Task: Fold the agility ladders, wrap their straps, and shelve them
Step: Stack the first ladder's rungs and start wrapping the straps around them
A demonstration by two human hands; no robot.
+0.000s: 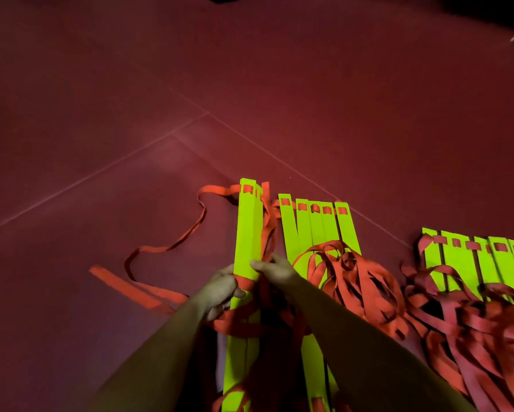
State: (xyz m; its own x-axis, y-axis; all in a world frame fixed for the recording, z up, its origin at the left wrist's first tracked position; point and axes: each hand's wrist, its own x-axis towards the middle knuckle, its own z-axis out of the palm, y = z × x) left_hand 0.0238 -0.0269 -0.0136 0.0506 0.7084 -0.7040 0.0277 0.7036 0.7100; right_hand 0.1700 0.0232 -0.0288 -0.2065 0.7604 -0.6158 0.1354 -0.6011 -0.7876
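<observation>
A stacked bundle of neon-yellow ladder rungs (pixel 248 230) stands on end in front of me, with a red strap wound round its middle. My left hand (pixel 220 291) grips the bundle's left side at the strap band. My right hand (pixel 275 269) grips its right side, thumb laid across the front face. A loose red strap tail (pixel 172 245) trails off to the left over the floor. A second set of rungs (pixel 318 227) lies fanned just to the right under a heap of red straps (pixel 359 283).
A third ladder (pixel 487 263) with tangled red straps lies at the far right. The floor (pixel 130 99) is dark red with pale seam lines. Dark shapes sit along the top edge.
</observation>
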